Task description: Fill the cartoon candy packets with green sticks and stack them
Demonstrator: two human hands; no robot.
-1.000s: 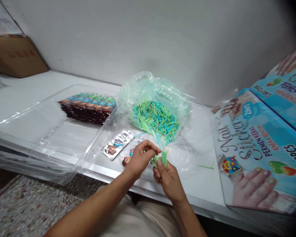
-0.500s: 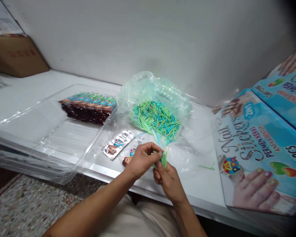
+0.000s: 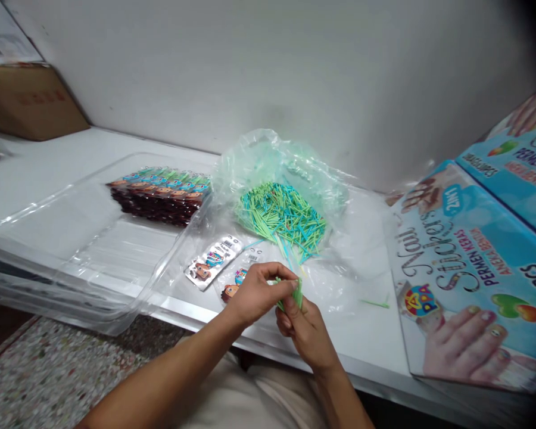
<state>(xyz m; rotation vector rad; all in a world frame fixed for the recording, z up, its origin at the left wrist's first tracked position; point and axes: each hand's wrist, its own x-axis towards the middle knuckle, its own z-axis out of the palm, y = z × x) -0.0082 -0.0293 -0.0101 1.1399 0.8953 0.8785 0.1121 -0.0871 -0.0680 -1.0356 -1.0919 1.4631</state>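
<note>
Close to the table's front edge, my left hand (image 3: 259, 293) and my right hand (image 3: 307, 329) meet around a small bundle of thin green sticks (image 3: 298, 293). The right fingers are wrapped round the bundle, which stands roughly upright. My left thumb and fingers pinch at its upper left side. Just beyond, a clear plastic bag (image 3: 268, 146) lies open with a heap of green and blue sticks (image 3: 283, 215) in it. Left of my hands are a silver printed sachet (image 3: 213, 262) and a second sachet (image 3: 237, 279), partly covered by my left hand.
A clear plastic tray (image 3: 93, 250) on the left holds a stack of printed sachets (image 3: 161, 193) and overhangs the front edge. Large blue printed boxes (image 3: 469, 268) stand on the right. Loose green sticks (image 3: 375, 302) lie near them. A cardboard box (image 3: 33, 101) sits back left.
Both hands stay in nearly the same place. My left fingers have shifted slightly on the bundle of green sticks. The rest looks unchanged.
</note>
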